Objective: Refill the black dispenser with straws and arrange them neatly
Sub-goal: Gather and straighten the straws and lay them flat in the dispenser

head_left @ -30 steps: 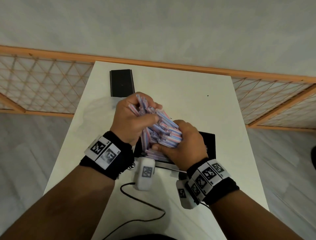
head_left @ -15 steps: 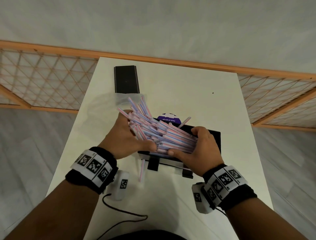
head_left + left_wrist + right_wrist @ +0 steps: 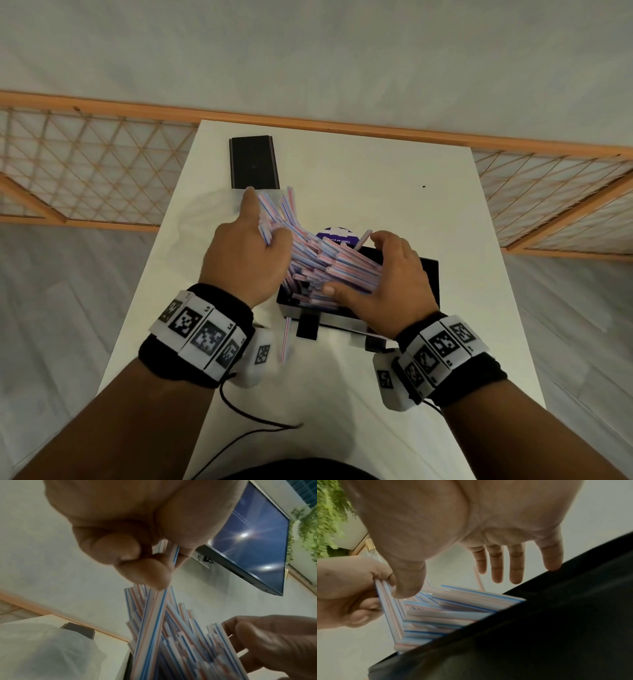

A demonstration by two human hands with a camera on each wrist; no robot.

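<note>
The black dispenser [image 3: 428, 284] stands open on the white table [image 3: 376, 178], also seen as a dark wall in the right wrist view [image 3: 539, 628]. A heap of red-and-blue striped straws [image 3: 329, 263] lies askew in it, left ends raised. My left hand [image 3: 246, 253] grips a few straws at their raised ends; its curled fingers [image 3: 145, 568] pinch them. My right hand [image 3: 387, 281] cups the right ends with straight fingers [image 3: 505, 563], thumb touching the straws [image 3: 453, 608]. The dispenser's inside is mostly hidden.
One loose straw [image 3: 284, 342] lies on the table in front of the dispenser. A flat black lid [image 3: 253, 162] sits at the back left, a purple-labelled item [image 3: 335, 236] behind the dispenser, a clear bag [image 3: 42, 649] at the left. A black cable [image 3: 257, 421] runs near me.
The bundle held in both fists has come down into the dispenser and fanned out. My right hand's fingers have straightened. A straw has dropped onto the table.
</note>
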